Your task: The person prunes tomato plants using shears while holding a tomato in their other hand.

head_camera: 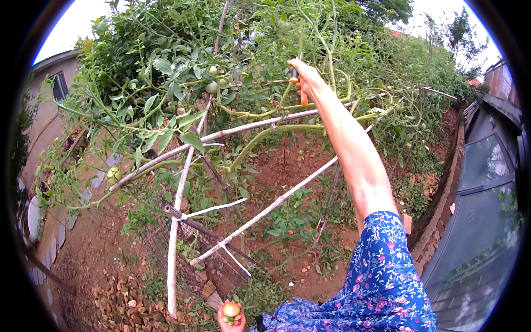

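My right hand is stretched out and up into the tomato plants, gripping pruning shears with orange handles. The blades are hidden by the fingers and by a thick green stem beside them. Low at the bottom edge, my left hand cups a pale orange tomato with a few tiny green fruits against it. Green tomatoes hang among the leaves left of my right hand. Another green tomato hangs farther left, by the end of a bamboo pole.
A long bamboo pole crosses before me, with vines along it. An upright bamboo pole and a slanting one are bound with white cable ties. Stones lie lower left. A low wall runs along the right.
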A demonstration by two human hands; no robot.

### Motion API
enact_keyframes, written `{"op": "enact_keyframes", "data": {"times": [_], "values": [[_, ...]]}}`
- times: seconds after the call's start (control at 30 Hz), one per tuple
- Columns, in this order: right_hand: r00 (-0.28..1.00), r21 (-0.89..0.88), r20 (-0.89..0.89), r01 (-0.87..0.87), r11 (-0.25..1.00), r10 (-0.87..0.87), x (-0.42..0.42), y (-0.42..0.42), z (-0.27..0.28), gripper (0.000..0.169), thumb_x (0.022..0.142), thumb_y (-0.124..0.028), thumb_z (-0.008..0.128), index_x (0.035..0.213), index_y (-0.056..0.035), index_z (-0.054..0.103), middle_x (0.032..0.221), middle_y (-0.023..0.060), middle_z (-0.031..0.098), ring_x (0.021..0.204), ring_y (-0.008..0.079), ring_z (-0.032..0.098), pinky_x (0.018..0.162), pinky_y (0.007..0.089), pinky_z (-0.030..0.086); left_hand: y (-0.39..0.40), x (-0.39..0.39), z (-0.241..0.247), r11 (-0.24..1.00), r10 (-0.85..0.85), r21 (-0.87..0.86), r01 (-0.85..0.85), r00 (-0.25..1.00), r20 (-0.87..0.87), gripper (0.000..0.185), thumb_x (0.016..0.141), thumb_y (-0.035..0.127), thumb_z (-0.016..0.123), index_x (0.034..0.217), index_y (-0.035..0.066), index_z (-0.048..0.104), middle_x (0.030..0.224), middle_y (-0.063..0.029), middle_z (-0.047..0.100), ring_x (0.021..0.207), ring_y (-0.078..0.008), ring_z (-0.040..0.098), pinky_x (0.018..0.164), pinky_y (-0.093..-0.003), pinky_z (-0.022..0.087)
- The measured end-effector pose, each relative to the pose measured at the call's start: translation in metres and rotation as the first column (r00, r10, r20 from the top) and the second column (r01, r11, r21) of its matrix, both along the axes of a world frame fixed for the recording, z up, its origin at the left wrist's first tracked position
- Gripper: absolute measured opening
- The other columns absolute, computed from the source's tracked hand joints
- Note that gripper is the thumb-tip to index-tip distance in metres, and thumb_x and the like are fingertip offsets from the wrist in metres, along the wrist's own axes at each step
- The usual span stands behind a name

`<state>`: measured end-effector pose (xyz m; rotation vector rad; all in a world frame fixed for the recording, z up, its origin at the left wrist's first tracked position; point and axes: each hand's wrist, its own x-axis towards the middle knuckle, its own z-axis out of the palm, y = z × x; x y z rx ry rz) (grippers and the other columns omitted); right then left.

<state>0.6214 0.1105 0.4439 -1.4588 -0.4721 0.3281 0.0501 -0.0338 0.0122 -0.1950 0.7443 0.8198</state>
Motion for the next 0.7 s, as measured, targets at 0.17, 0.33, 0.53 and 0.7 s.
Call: {"op": "enact_keyframes", "data": {"times": [0.17, 0.33, 0.53, 0.7], "values": [[0.998, 0.096, -0.010, 0.064, 0.993, -0.063, 0.017, 0.011, -0.014, 0.039, 0.068, -0.038, 0.069, 0.070, -0.0010, 0.055, 0.064, 0.0089, 0.056, 0.046, 0.0152, 0.048, 0.043, 0.0313, 0.040, -0.003, -0.008, -0.009, 0.999, -0.044, 0.003, 0.044, 0.997, 0.062, 0.036, 0.085, 0.040, 0.056, 0.106, 0.011, 0.064, 0.091, -0.0110, 0.066, 0.065, -0.0237, 0.059, 0.045, -0.0303, 0.046], [1.000, 0.169, -0.006, 0.003, 0.986, -0.002, 0.008, 0.015, -0.018, 0.037, 0.068, -0.033, 0.069, 0.066, 0.0003, 0.054, 0.064, 0.0108, 0.055, 0.048, 0.0161, 0.051, 0.042, 0.0333, 0.041, -0.009, -0.011, 0.000, 0.999, -0.039, 0.024, 0.038, 0.999, 0.032, 0.036, 0.084, 0.040, 0.056, 0.105, 0.011, 0.064, 0.092, -0.0109, 0.066, 0.059, -0.0218, 0.056, 0.047, -0.0319, 0.047], [0.987, 0.507, -0.150, 0.035, 0.861, 0.049, 0.023, 0.010, -0.026, 0.033, 0.072, -0.032, 0.068, 0.076, -0.0019, 0.054, 0.066, 0.0083, 0.052, 0.049, 0.0169, 0.049, 0.041, 0.0322, 0.043, -0.012, 0.002, 0.009, 0.999, -0.046, 0.014, 0.047, 0.995, -0.085, 0.037, 0.085, 0.040, 0.055, 0.108, 0.011, 0.063, 0.091, -0.0107, 0.066, 0.057, -0.0198, 0.056, 0.045, -0.0308, 0.045], [0.937, 0.561, 0.014, -0.296, 0.773, 0.349, -0.060, -0.018, -0.026, 0.047, 0.078, -0.041, 0.064, 0.103, -0.0046, 0.049, 0.087, 0.0110, 0.055, 0.072, 0.0195, 0.053, 0.064, 0.0347, 0.046, -0.007, -0.011, -0.009, 0.946, -0.195, 0.265, 0.184, 0.981, 0.015, 0.037, 0.086, 0.036, 0.054, 0.115, 0.014, 0.061, 0.096, -0.0099, 0.065, 0.057, -0.0177, 0.055, 0.042, -0.0286, 0.042]]}}
